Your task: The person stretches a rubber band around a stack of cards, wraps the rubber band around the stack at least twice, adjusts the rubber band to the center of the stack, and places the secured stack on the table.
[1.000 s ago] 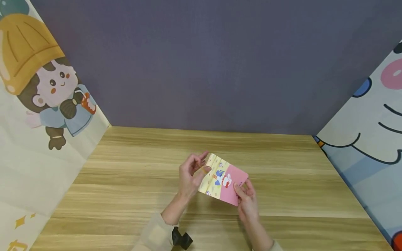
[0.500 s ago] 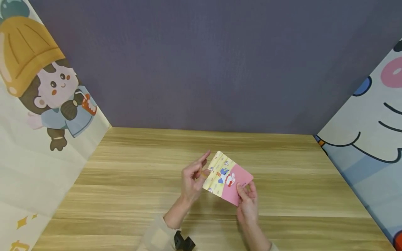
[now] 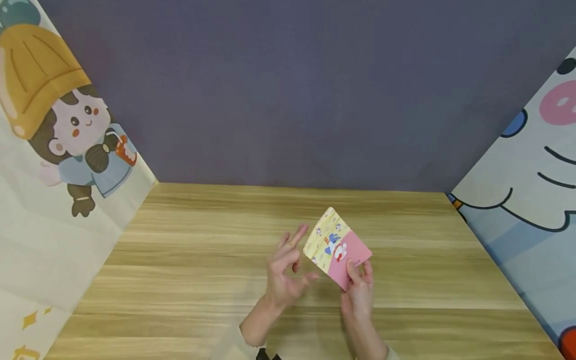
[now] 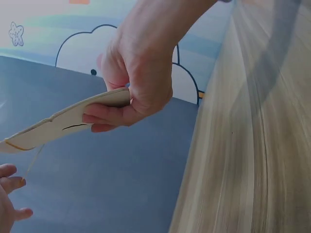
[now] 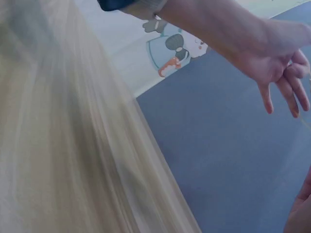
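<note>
My right hand (image 3: 358,295) grips the lower right corner of a thin notebook (image 3: 355,247), thumb on top and fingers beneath. Its cover is yellow and pink, with cartoon animals. My left hand (image 3: 285,275) is just left of the notebook, fingers spread. In the left wrist view, a thin yellowish band (image 4: 33,163) stretches from the notebook (image 4: 68,116) to a fingertip of my left hand (image 4: 7,199); my right hand (image 4: 143,73) pinches the other end. The right wrist view shows my left hand (image 5: 277,63) with fingers pointing down.
Below the hands lies a wood-grain table (image 3: 189,260). A dark grey-blue panel (image 3: 288,100) stands at the back. Printed cartoon panels flank it, a child in a yellow hat (image 3: 81,120) on the left and a white figure (image 3: 517,175) on the right.
The notebook has shifted right and up and turned more steeply. My left thumb has left the cover, and that hand's fingers have spread. My right hand keeps its grip.
</note>
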`<state>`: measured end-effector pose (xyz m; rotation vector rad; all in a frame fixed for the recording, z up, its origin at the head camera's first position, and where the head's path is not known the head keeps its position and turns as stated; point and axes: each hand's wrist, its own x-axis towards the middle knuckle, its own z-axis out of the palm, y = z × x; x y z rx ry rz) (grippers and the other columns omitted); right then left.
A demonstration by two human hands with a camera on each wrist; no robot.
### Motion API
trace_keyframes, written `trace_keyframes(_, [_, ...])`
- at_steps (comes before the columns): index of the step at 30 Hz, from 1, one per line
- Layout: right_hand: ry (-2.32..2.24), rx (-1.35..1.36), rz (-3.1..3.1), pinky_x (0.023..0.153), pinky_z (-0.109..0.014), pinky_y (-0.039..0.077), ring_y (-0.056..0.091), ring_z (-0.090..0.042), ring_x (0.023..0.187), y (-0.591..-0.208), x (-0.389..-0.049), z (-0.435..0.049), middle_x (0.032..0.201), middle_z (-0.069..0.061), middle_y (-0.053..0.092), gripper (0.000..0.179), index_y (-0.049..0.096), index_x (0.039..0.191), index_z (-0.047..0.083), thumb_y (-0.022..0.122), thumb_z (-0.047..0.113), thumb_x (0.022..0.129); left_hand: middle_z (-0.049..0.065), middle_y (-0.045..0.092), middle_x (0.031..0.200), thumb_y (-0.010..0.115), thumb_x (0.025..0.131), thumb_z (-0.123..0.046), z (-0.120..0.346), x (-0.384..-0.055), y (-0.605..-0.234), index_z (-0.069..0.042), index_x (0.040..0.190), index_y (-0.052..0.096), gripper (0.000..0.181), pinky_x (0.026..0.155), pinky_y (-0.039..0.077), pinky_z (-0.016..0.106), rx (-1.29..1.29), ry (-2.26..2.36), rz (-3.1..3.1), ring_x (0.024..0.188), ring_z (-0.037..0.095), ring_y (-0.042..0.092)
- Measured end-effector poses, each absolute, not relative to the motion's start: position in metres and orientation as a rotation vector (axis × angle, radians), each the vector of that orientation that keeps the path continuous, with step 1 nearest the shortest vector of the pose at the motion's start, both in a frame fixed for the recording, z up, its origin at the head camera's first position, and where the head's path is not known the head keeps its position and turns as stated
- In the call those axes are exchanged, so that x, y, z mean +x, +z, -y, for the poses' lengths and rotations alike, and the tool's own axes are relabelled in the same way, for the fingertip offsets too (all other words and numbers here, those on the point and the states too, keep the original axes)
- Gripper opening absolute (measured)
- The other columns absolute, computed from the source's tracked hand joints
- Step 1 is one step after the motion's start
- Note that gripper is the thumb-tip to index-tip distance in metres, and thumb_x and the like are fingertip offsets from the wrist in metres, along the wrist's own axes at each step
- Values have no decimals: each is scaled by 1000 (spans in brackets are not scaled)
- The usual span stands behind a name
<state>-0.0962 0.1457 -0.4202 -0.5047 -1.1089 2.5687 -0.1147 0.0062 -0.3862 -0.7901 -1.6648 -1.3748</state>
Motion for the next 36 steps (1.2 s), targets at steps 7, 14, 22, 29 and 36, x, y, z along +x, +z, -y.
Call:
trace_keyframes(7, [2592, -453, 989, 66, -26, 53, 61, -15, 78, -416, -96, -148, 91, -5, 63, 21, 57, 100, 11, 45, -3, 90, 30, 46, 120, 44, 87, -52, -11, -107, -390, -13, 55, 31, 52, 89, 33, 62, -875, -1396, 1635, 112, 40, 44])
trace_keyframes(14, [2627, -435, 986, 70, -27, 53, 61, -16, 82, -409, -97, -142, 94, -6, 63, 22, 57, 103, 11, 46, -2, 90, 31, 46, 120, 47, 92, -29, -15, -105, -401, -9, 56, 39, 42, 92, 42, 41, -888, -1571, 1550, 114, 43, 41])
trace_keyframes(22, [2631, -453, 1046, 74, -31, 52, 60, -17, 88, -407, -98, -140, 100, -6, 61, 27, 53, 111, 12, 45, -3, 90, 21, 54, 116, 46, 86, 4, -11, -99, -406, -1, 63, 50, 24, 103, 26, 44, -744, -1846, 1598, 118, 39, 38])
trace_keyframes(29, [2614, -454, 1122, 74, -31, 52, 60, -16, 85, -406, -100, -141, 96, -5, 61, 25, 54, 107, 12, 45, -4, 89, 21, 61, 103, 51, 78, 15, -6, -98, -403, 4, 76, 60, 14, 95, 39, 36, -610, -1808, 1686, 108, 30, 50])
trace_keyframes(36, [2607, -385, 1245, 78, -32, 51, 60, -18, 88, -407, -101, -141, 98, -5, 61, 26, 51, 111, 8, 45, -3, 89, 19, 62, 83, 54, 74, 18, -3, -92, -396, 5, 73, 57, 14, 80, 46, 30, -525, -1795, 1703, 85, 21, 56])
